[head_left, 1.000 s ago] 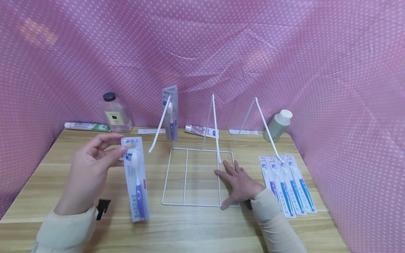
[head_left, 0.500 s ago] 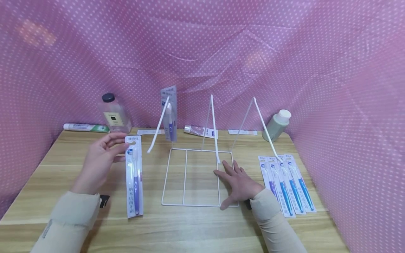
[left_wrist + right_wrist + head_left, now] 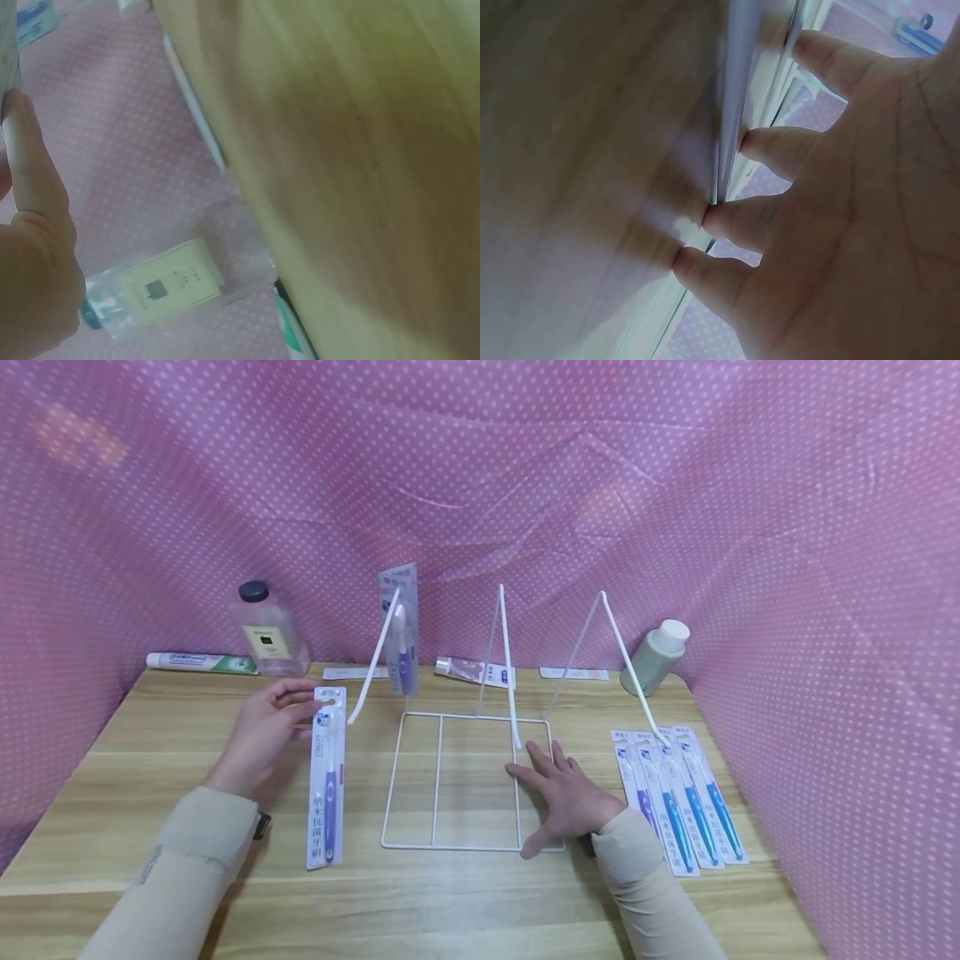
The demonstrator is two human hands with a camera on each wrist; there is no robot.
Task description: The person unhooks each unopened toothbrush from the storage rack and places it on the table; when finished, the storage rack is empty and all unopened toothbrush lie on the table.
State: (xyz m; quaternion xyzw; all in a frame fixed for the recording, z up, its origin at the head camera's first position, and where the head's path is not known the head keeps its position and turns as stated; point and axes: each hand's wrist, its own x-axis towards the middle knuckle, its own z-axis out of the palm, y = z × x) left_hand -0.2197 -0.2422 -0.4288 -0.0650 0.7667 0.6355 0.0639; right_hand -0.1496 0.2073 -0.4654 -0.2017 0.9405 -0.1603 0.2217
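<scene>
The left hand [image 3: 262, 727] pinches the top of a slim white toothbrush blister pack with a purple handle [image 3: 327, 785], left of the white wire rack [image 3: 508, 656], whose base the right hand [image 3: 566, 797] touches, fingers spread. One purple-handled pack [image 3: 405, 668] already hangs at the leftmost prong [image 3: 377, 656]; I'd judge it early, the held one not yet hung and four slim, mostly blue-handled packs [image 3: 677, 814] lying on the wood-grain table [image 3: 465, 910].

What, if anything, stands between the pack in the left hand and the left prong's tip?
Nothing visible: in the head view, only a gap separates the held pack from the left prong. The hung pack sits toward that prong's far end, away from its tip.
</scene>
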